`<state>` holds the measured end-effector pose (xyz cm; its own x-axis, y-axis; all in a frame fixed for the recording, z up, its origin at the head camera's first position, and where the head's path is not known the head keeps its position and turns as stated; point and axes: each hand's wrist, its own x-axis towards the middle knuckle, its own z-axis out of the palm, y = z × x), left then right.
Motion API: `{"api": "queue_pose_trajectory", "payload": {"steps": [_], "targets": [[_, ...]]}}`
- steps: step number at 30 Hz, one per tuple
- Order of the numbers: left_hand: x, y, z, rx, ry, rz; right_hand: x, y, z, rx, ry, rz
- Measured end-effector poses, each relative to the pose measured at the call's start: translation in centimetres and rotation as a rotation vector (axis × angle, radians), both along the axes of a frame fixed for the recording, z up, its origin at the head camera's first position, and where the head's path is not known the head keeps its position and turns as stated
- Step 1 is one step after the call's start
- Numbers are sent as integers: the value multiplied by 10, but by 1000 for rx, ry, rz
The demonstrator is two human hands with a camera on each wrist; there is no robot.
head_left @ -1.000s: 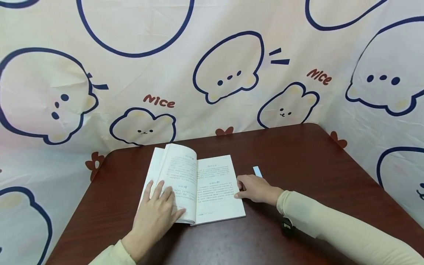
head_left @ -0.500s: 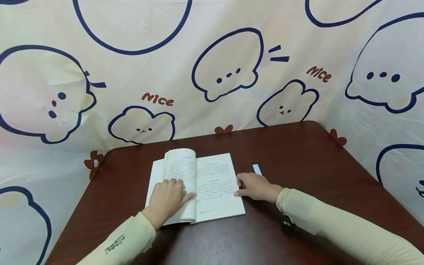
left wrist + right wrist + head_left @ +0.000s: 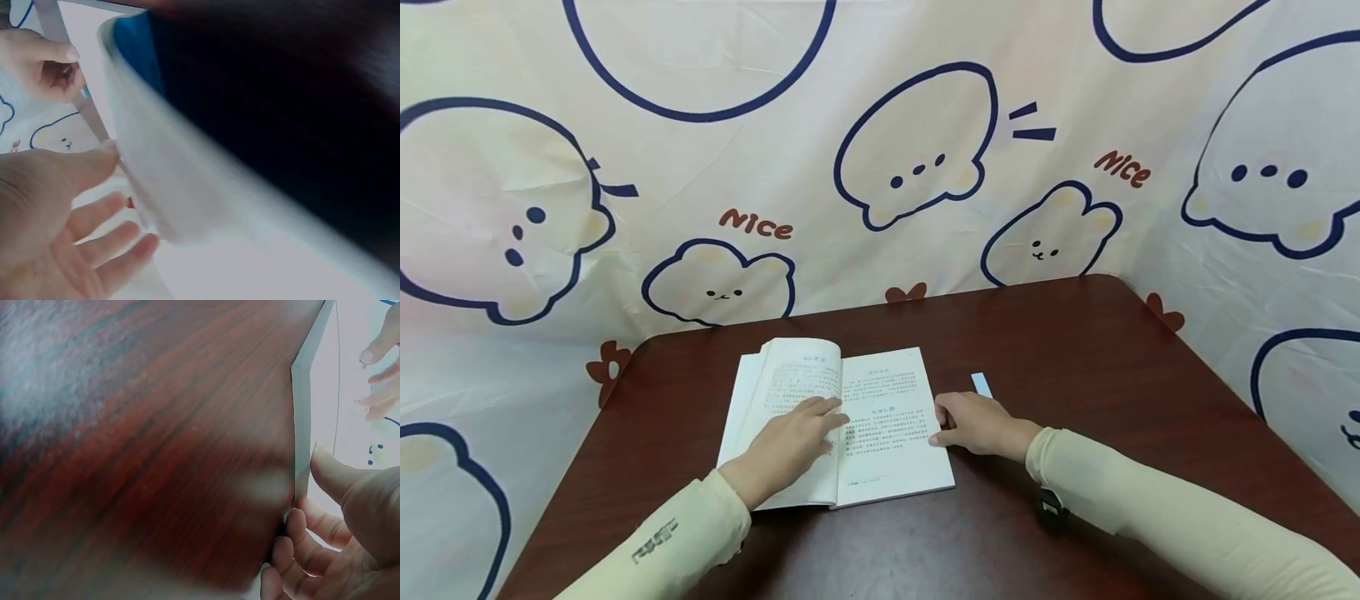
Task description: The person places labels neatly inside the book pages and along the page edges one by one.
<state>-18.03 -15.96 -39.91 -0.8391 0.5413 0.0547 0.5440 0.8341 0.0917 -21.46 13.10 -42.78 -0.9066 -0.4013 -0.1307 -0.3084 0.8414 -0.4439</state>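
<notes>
An open book [image 3: 891, 462] with printed text lies on the table, its left-hand pages arching up near the spine. My left hand [image 3: 790, 446] rests on the left page, fingertips reaching the spine. In the left wrist view its fingers [image 3: 106, 244] are extended and spread against the pages. At the book's right edge, my right hand [image 3: 976, 423] holds the page block. The right wrist view has the thumb [image 3: 334, 475] on top of the page and the other fingers curled by the book's edge.
A pale blue strip [image 3: 981, 384] lies on the dark wooden table [image 3: 1045, 342] just behind my right hand, which partly hides it. A patterned cloth [image 3: 917, 158] with cartoon bears hangs behind the table and along its sides.
My left hand slid from the left page's outer part rightward to the spine, and the raised left pages settled lower. My right hand stayed at the book's right edge.
</notes>
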Motion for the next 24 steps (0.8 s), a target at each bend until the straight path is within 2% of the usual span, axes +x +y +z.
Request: {"api": "queue_pose_trajectory", "payload": {"steps": [3,6,12,15,18,21,24], "targets": [[1,0,1,-23,-32,19,0,-1,-1,1,0,5],[-1,2,0,-40,5,33,0,-1,-1,3,-2,3],[-16,11,-11,-134,219,35,0,0,0,-7,-6,-1],[-22,13,-19,-241,327,6,0,-1,-1,-11,-6,3],[-24,10,-26,-318,397,-43,0,-2,-2,-11,-4,6],[-22,6,-31,-298,395,-78,0,-2,-1,-4,-6,5],[-21,1,-34,-223,295,-73,-1,-2,1,10,-13,2]]}}
